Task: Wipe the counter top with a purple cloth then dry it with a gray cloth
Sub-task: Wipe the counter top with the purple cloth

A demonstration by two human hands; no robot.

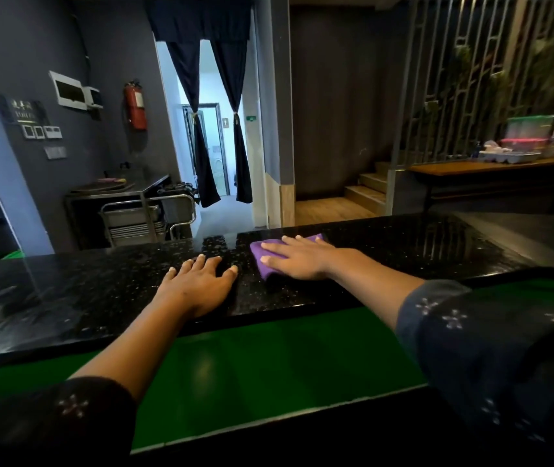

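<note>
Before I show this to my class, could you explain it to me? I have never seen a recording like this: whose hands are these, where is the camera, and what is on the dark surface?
There is no machine here. A person wears a wide-angle camera on the head, so you look forward and down along their own arms. This is the only view. The dark surface is a speckled black counter top. The right hand lies flat, fingers straight, pressing a folded purple cloth onto it. The left hand rests flat on the bare counter beside the cloth and holds nothing. No gray cloth is in view.
</note>
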